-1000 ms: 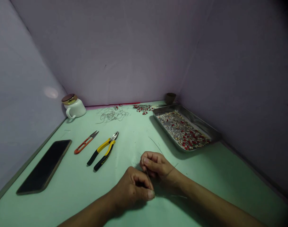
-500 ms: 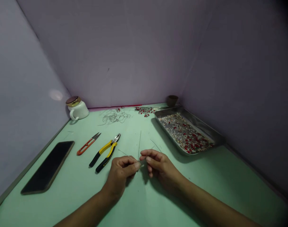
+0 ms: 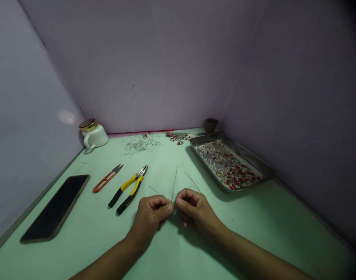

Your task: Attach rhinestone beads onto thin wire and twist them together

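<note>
Thin wire (image 3: 175,181) stands up from between my two hands near the middle of the table. My left hand (image 3: 153,215) pinches it between thumb and forefinger. Close by, almost touching those fingertips, my right hand (image 3: 196,210) is also closed in a pinch; what lies in its fingers is too small to make out. Further thin wire pieces (image 3: 193,181) show just beyond the hands. To the left lie yellow-and-black pliers (image 3: 131,188), jaws pointing away from me, and orange thread snips (image 3: 107,179).
A metal tray (image 3: 208,168) of red, white and clear beads stands at right. Behind are tangled wire (image 3: 139,144), beaded stems (image 3: 178,137) and a small brown pot (image 3: 211,125). At left are a phone (image 3: 56,208) and a lidded white mug (image 3: 94,136). Walls enclose the table.
My right hand's fingers have closed from a looser spread into a pinch, nearer the left fingertips. The upright wire now leans slightly right. The view has shifted a little.
</note>
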